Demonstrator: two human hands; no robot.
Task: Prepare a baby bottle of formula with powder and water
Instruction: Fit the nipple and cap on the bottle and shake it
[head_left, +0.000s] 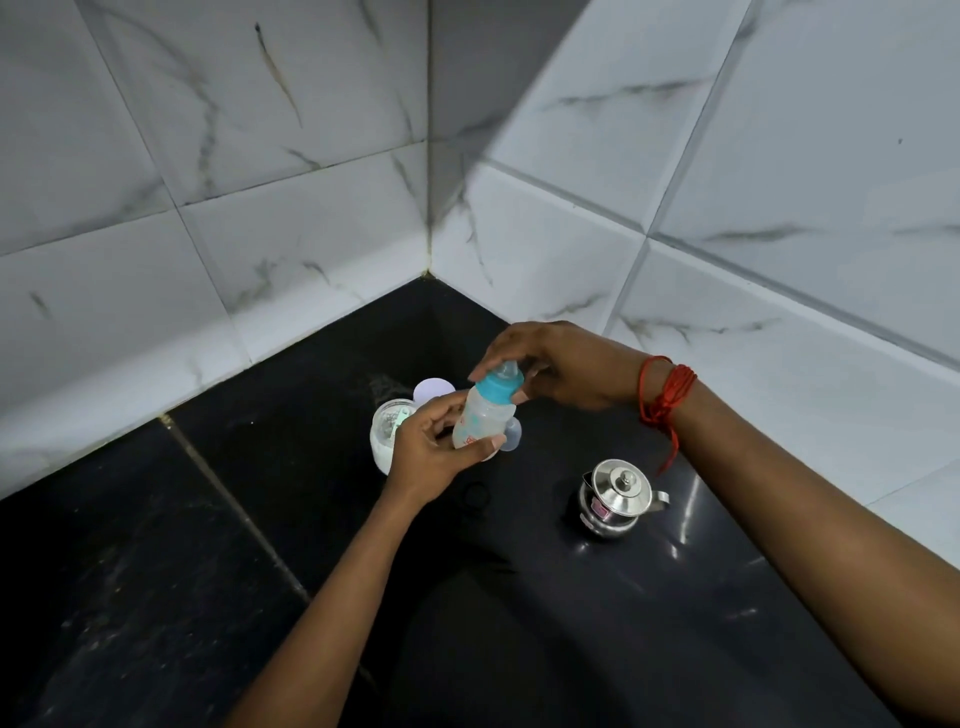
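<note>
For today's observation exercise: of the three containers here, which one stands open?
The white powder jar by the left hand. The baby bottle wears its teal collar; the steel pot is lidded.

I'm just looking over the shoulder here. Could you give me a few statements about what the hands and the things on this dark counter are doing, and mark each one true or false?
1. The left hand holds the translucent baby bottle with the teal collar by its body. True.
2. The right hand rests flat on the black stone counter. False: it is at the bottle's teat end.
3. The small steel pot with a knobbed lid has its lid on. True.
4. The steel pot stands left of the bottle. False: it stands to the right.
5. The white round powder container is open. True.
</note>
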